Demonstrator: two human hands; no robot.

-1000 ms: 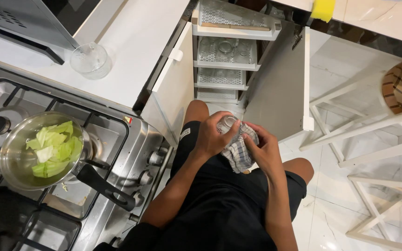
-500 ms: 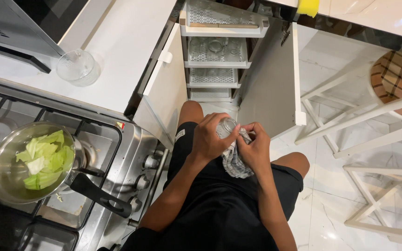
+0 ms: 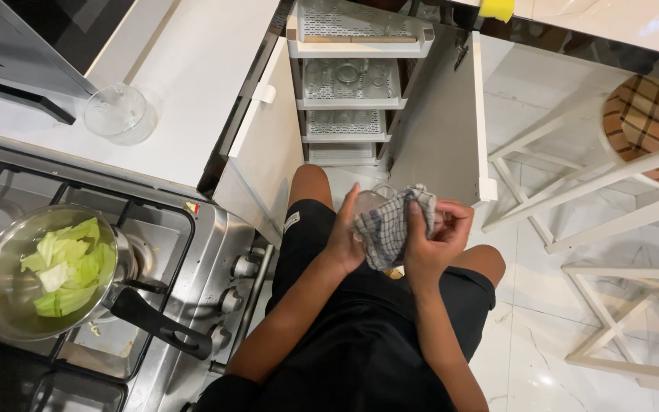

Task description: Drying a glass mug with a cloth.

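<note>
Now checked cloth [image 3: 387, 223] lifted over glass [image 3: 368, 203], hands [image 3: 435, 246] higher.

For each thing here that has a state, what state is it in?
Glass: held in left hand, partly under cloth.
Cloth: gripped by right hand, draped on glass.
Cabinet door: open.
Racks: pulled out.
Pan: on stove, holding cabbage.
Jar: on counter.
</note>
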